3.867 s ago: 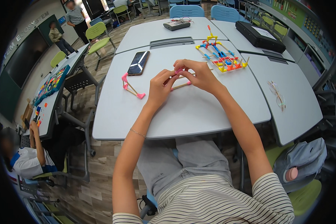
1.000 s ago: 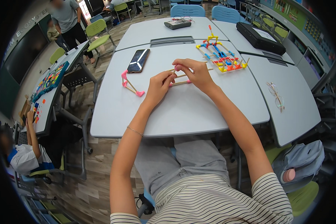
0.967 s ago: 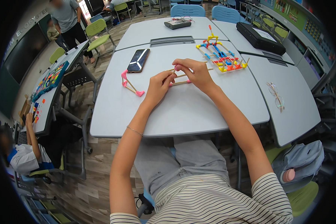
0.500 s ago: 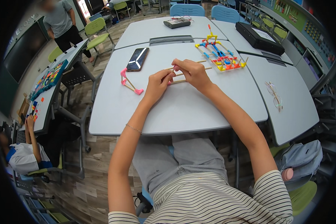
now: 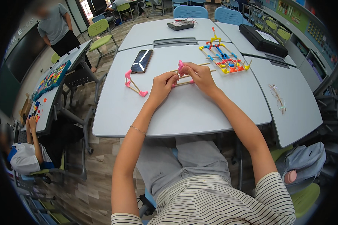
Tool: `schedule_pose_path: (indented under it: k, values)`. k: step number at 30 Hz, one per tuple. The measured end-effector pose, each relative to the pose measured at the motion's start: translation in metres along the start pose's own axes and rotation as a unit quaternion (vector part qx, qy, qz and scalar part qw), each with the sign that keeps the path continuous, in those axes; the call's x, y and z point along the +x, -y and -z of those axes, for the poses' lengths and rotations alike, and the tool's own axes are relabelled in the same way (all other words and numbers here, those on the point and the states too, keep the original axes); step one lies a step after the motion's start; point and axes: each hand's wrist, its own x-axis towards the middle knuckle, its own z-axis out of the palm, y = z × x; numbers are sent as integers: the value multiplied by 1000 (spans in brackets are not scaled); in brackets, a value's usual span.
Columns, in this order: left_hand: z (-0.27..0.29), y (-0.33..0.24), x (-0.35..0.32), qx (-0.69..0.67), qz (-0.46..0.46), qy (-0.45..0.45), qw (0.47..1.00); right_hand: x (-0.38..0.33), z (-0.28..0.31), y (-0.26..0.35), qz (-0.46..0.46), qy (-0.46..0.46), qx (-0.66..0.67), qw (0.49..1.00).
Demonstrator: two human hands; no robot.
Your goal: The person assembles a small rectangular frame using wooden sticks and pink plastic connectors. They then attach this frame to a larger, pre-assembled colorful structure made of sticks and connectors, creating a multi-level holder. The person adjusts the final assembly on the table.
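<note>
Over the middle of the table, my two hands work close together on a small frame of thin wooden sticks (image 5: 184, 83) with pink connectors. My right hand (image 5: 201, 78) pinches a pink connector (image 5: 181, 65) that sticks up above its fingertips. My left hand (image 5: 163, 86) is closed on the near end of the frame; its fingers hide the joint they grip. Another pink connector (image 5: 192, 81) sits on the lower stick, below my right hand. Left of my hands stands a separate piece of sticks and pink connectors (image 5: 142, 93).
A phone (image 5: 142, 61) lies behind the separate piece. To the right is a colourful stick model (image 5: 225, 60). Farther off are a grey device with wires (image 5: 181, 25), a black case (image 5: 263, 40) and glasses (image 5: 277, 98). People are at the left, one seated, one standing.
The pink connector at my right fingertips now shows higher and more plainly. My right hand has shifted slightly, uncovering another pink connector on the lower stick. The whole view has moved a little.
</note>
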Motion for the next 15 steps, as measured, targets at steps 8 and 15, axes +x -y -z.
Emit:
schedule_pose_path:
  k: [8, 15]
  values:
    - [2, 2, 3, -9, 36, 11, 999, -3, 2, -15, 6, 24, -49, 998]
    - [3, 5, 2, -3, 27, 15, 1000, -2, 6, -12, -14, 66, -35, 997]
